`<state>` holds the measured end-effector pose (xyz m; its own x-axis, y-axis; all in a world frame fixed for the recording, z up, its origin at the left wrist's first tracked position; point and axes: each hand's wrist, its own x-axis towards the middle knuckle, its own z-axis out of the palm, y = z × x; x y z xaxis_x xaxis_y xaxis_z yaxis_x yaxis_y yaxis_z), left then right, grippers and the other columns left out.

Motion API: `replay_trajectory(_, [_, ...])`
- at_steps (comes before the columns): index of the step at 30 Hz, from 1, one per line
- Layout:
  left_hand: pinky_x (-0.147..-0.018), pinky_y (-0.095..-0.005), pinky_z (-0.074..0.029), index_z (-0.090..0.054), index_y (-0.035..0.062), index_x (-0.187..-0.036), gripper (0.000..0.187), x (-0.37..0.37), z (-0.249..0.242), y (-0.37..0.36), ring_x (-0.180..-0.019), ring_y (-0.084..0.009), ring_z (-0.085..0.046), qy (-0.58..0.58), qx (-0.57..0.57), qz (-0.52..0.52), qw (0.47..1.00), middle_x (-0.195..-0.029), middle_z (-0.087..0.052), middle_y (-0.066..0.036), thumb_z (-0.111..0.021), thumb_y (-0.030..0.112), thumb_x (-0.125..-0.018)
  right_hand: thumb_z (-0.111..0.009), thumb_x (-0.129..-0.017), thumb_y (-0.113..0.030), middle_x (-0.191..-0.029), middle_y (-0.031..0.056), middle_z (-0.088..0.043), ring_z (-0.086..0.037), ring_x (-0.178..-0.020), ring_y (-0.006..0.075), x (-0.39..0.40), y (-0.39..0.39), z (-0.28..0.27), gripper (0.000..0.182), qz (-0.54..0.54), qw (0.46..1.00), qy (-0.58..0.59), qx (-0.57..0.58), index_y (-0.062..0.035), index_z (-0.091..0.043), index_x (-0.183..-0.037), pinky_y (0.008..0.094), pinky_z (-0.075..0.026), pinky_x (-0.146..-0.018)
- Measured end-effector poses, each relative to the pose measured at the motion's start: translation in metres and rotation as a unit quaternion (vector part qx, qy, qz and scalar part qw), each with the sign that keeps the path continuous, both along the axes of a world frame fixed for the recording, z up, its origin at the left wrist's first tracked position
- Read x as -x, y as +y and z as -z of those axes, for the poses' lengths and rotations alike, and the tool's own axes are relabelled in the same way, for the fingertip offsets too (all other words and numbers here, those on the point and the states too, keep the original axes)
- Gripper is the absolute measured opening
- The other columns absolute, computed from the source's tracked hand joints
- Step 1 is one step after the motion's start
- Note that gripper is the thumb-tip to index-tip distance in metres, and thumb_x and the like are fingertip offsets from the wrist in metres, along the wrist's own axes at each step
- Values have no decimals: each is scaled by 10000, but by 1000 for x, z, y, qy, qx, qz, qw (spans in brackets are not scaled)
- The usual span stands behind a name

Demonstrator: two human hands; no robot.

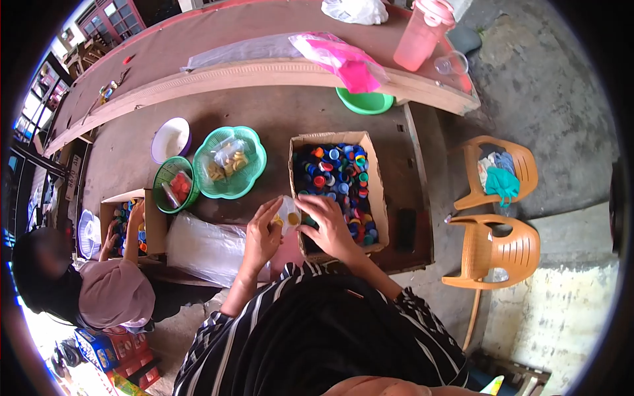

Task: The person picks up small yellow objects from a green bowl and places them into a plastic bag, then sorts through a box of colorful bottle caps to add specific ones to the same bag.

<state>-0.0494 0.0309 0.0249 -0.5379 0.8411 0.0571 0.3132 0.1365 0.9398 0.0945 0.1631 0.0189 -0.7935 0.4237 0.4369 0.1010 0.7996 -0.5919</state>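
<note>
Between my two hands is a small clear plastic bag (288, 212) with a few yellow caps in it. My left hand (264, 228) has its fingers closed on the bag's left side. On the other side my right hand (325, 223) holds the bag's edge between thumb and fingers, over the near left edge of a cardboard box (378, 191). Many bottle caps (337, 188) in blue, red, green, yellow and white fill that box.
Left of my hands are a teal basket (205, 178) with bagged yellow pieces, a green basket (158, 191), a white bowl (173, 140) and plastic sheets (211, 247). A person (115, 290) reaches into another cap box (155, 228). Orange chairs (505, 251) stand right.
</note>
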Motion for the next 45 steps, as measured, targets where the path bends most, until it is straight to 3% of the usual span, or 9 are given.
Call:
replay_trajectory(3, [-566, -278, -535, -600, 2, -1318, 570, 9, 10, -13, -629, -181, -661, 65, -24, -18, 997, -1300, -619, -177, -435, -109, -784, -772, -801, -69, -1243, 116, -614, -566, -1183, 324, 2, 21, 38, 492, 35, 988, 113, 99, -76, -612, -1267, 404, -449, -1017])
replay_trajectory(6, [-559, -269, -535, -604, 13, -1322, 596, 24, 25, -32, -645, -164, -657, 76, -31, -51, 995, -1308, -618, -167, -421, -118, -770, -740, -840, -32, -1035, 107, -631, -655, -961, 240, -17, 66, 80, 289, 169, 958, 107, 205, -65, -656, -1115, 363, -554, -791])
replay_trajectory(12, [-548, -267, -549, -607, 14, -1321, 606, 49, 28, -64, -622, -145, -642, 8, -16, -122, 992, -1311, -606, -144, -413, -127, -764, -586, -895, -76, -1032, 179, -649, -637, -1037, 365, -82, 94, 140, 167, 257, 836, -483, 44, -28, -647, -1043, 441, -531, -858])
replay_trajectory(19, [-538, -259, -548, -608, 22, -1325, 598, 62, 36, -77, -614, -136, -639, -24, -29, -139, 990, -1277, -610, -136, -412, -115, -777, -597, -882, -64, -1137, 188, -634, -578, -1144, 364, -95, 75, 176, 206, 225, 852, -461, -108, -18, -638, -1079, 433, -537, -898])
replay_trajectory(26, [-549, -262, -564, -605, 34, -1336, 608, 60, 36, -77, -635, -132, -649, -33, -27, -136, 990, -1315, -600, -142, -411, -106, -777, -731, -831, -191, -948, 164, -715, -700, -931, 316, -75, 112, 167, 254, 193, 897, -367, 154, -22, -653, -1004, 424, -550, -781])
replay_trajectory(34, [-554, -263, -557, -606, 31, -1336, 601, 61, 34, -74, -630, -129, -643, -28, -13, -137, 990, -1317, -602, -142, -418, -99, -779, -888, -731, -224, -899, 91, -683, -657, -814, 183, -70, 112, 143, 605, 241, 928, -95, 268, -39, -608, -1234, 335, -542, -769])
replay_trajectory(38, [-560, -262, -552, -605, 29, -1337, 599, 59, 32, -71, -624, -119, -628, -20, -8, -136, 990, -1327, -595, -139, -417, -97, -782, -838, -711, -64, -922, 86, -689, -676, -900, 216, -96, 103, 175, 443, 212, 952, -201, 91, -41, -651, -1112, 358, -540, -817])
replay_trajectory(39, [-560, -258, -550, -604, 31, -1340, 604, 60, 32, -70, -623, -110, -616, -20, -6, -134, 991, -1336, -587, -137, -416, -98, -781, -818, -730, -76, -1052, 154, -673, -670, -923, 357, -101, 98, 175, 289, 216, 937, -249, 116, -38, -692, -987, 445, -537, -817])
replay_trajectory(45, [-562, -254, -546, -613, 43, -1338, 613, 57, 28, -63, -626, -103, -602, -13, 1, -130, 991, -1333, -590, -132, -414, -102, -777, -842, -699, -253, -857, 133, -701, -680, -904, 329, -109, 65, 165, 259, 135, 884, -434, 112, -46, -711, -784, 449, -537, -764])
